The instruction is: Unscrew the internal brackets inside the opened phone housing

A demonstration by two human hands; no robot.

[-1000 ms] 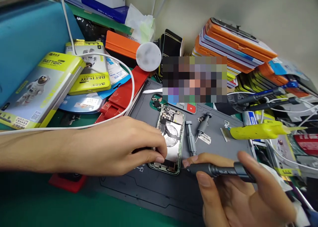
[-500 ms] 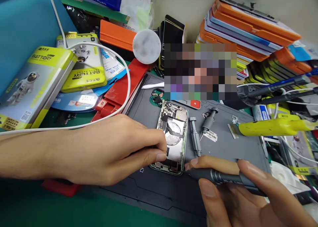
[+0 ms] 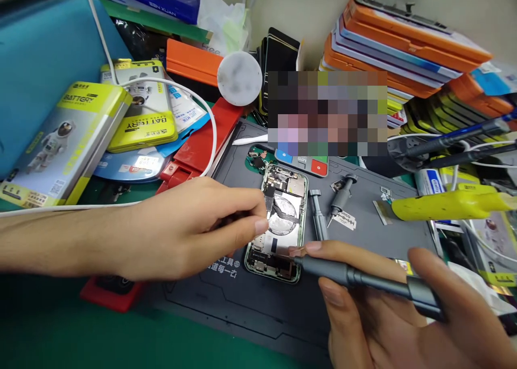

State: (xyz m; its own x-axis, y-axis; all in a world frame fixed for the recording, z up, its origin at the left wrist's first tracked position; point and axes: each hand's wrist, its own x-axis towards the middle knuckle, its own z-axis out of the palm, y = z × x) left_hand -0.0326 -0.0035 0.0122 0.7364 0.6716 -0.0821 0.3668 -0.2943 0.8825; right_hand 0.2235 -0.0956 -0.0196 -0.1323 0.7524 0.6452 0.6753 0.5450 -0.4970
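An opened phone (image 3: 285,215) with a green frame lies on a grey work mat (image 3: 238,310), its inner parts and a round coil bare. My left hand (image 3: 202,229) is closed in a pinch over the phone's left edge; what its fingertips hold, if anything, is hidden. My right hand (image 3: 388,326) grips a dark grey screwdriver (image 3: 331,271) between thumb and fingers. The tool's tip points into the lower part of the phone, and the index fingertip lies by the phone's lower right side.
Two more screwdrivers, one upright-lying (image 3: 319,215) and one slanted (image 3: 343,194), lie beside a razor blade (image 3: 346,221). A yellow-handled tool (image 3: 440,204) is at right. Battery boxes (image 3: 68,137) and a white cable (image 3: 212,126) crowd the left; orange cases (image 3: 407,29) stand behind.
The screwdriver tip has moved up and left, from the phone's lower right corner to over its lower inside. My left hand has shifted slightly up and left.
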